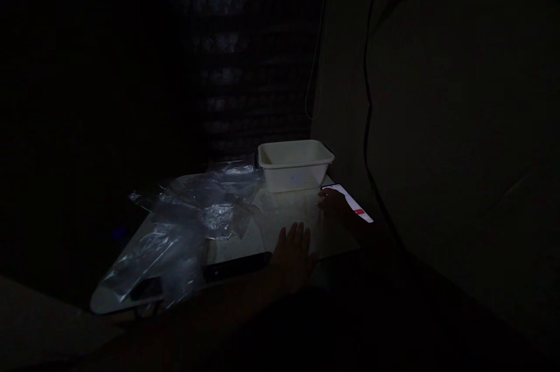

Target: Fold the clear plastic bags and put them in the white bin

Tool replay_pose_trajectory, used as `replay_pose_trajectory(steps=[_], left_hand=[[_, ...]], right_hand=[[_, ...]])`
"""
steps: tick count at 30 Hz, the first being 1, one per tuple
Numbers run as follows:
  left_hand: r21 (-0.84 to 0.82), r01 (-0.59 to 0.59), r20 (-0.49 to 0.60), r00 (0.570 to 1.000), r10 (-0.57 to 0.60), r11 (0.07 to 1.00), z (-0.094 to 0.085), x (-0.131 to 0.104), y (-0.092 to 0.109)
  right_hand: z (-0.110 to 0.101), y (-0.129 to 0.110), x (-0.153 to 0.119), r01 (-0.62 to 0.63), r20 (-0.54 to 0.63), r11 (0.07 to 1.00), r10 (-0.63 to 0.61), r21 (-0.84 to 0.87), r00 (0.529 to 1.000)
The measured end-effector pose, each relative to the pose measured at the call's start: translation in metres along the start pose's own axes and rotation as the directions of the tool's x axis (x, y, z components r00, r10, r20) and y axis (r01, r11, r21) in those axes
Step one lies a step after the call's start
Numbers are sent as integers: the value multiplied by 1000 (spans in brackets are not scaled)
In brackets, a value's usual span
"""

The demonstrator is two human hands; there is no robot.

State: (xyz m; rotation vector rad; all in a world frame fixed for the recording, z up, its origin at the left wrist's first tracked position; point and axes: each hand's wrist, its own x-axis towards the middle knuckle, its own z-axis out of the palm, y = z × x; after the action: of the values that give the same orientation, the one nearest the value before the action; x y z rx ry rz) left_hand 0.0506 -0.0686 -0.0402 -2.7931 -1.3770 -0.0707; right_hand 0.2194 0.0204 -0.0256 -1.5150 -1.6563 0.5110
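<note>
Left hand (292, 251) flat; right hand (331, 202) at phone (351, 203) glowing white, patched red.

Near darkness; blind (221, 42) at back, wall (459, 104) right.

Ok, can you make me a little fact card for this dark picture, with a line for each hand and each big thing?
Light: very dark
Left hand: open, palm down, at the near edge of the pale tabletop
Right hand: at the flat phone with a glowing white screen; too dark to tell its grip
Container: cream rectangular plastic tub, upright toward the far side
Left side: crumpled clear plastic, spread over the tabletop
Right wall: long black cord, hanging down
</note>
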Motion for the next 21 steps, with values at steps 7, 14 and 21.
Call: replay_pose_trajectory(steps=[7, 14, 21], left_hand=[[0, -7, -4, 1000, 7, 1000, 0, -1, 2], [-35, -16, -3, 1000, 16, 999, -3, -1, 0], [-67, -14, -2, 1000, 14, 998, -3, 0, 1]], right_hand=[[-1, -32, -1, -138, -67, 981, 148, 136, 987], [14, -39, 0, -177, 111, 964, 157, 199, 981], [23, -53, -4, -196, 183, 936, 147, 292, 972]])
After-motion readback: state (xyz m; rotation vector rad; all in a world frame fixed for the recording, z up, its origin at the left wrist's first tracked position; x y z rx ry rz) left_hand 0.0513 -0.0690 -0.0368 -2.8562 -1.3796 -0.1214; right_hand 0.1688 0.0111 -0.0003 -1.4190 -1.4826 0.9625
